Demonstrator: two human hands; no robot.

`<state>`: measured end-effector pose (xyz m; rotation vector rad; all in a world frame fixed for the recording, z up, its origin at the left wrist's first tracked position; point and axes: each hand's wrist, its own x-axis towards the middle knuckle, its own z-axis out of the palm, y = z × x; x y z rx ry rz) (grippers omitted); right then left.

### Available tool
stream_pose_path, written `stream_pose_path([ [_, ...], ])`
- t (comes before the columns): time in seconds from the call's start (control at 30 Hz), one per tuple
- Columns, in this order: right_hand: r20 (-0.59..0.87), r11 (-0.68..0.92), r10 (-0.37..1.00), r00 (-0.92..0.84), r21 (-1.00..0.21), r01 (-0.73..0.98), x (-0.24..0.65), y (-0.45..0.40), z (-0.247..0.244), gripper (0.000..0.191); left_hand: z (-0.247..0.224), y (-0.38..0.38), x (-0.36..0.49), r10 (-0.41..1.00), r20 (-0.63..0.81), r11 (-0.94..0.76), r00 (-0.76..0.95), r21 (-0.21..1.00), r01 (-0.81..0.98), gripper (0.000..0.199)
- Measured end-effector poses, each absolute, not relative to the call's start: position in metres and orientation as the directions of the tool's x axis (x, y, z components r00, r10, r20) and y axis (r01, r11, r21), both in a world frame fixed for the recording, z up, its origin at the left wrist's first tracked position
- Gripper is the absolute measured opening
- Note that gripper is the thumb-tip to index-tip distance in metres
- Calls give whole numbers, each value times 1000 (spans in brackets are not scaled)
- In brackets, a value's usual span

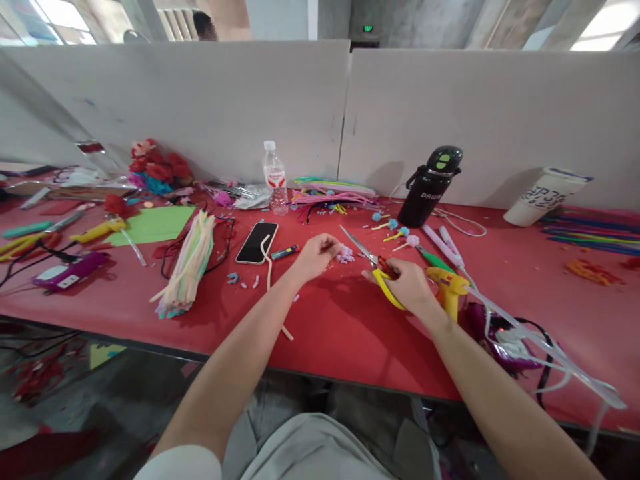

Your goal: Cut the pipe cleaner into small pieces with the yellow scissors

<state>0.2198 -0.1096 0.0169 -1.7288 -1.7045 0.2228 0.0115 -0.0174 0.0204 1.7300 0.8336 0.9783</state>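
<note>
My right hand (404,283) grips a pair of scissors (386,289) with yellow handles, the blades pointing up and to the left. My left hand (320,257) is closed, its thumb and fingertips pinched together beside a small pile of lilac cut pieces (345,253) on the red table (330,327). Whatever the pinch may hold is too small to make out. Under the left forearm lies a cream pipe cleaner (270,267), partly hidden. Several small pompom flowers (404,232) in blue and pink lie beyond the scissors.
At right lie a yellow glue gun (450,285) and a black bottle (425,193); a white cup (543,197) leans farther off. Left are a phone (255,244), a bundle of pale pipe cleaners (187,267) and green paper (155,223). A water bottle (276,183) stands near the partition.
</note>
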Motion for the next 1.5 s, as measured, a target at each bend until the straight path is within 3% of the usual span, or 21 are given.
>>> stream_pose_path([
  [0.23, 320, 99, 941, 113, -578, 810, 220, -110, 17, 53, 25, -19, 2, 902, 215, -186, 374, 976, -112, 35],
  [0.4, 328, 112, 940, 96, -562, 819, 220, -110, 16, 52, 25, -21, -3, 918, 153, -76, 365, 973, -219, 33],
  [1.0, 319, 126, 946, 60, -532, 837, 219, -112, 15, 50, 28, -20, -7, 960, 134, -131, 245, 991, -30, 43],
  [1.5, 296, 119, 954, 47, -516, 848, 221, -112, 15, 50, 25, -17, -10, 941, 142, -83, 308, 977, -197, 34],
])
